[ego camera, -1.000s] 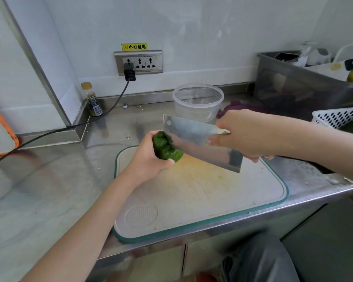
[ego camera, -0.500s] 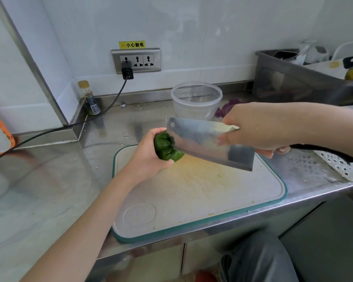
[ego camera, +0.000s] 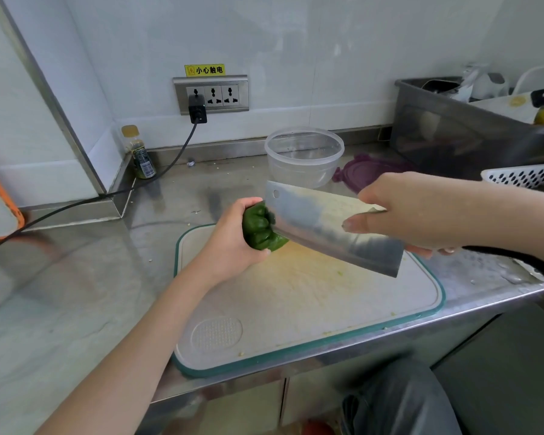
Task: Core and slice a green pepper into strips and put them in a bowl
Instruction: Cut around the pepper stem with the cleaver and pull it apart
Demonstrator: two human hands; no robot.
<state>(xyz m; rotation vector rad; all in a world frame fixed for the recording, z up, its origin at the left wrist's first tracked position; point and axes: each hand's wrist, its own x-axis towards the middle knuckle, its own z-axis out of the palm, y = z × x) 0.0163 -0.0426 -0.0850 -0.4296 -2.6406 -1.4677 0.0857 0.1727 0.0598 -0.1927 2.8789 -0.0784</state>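
My left hand grips a dark green pepper and holds it above the far left corner of the white cutting board. A wide steel cleaver is in my right hand, blade tilted, its front end against the pepper's right side. The clear plastic bowl stands behind the board near the wall, and I see nothing in it.
A purple lid lies right of the bowl. A grey tub and a white perforated basket fill the right side. A small bottle stands in the corner, with a black cable running from the wall socket.
The view has shifted slightly. The cleaver and my right hand have risen a little and stay against the pepper, which my left hand keeps in about the same place.
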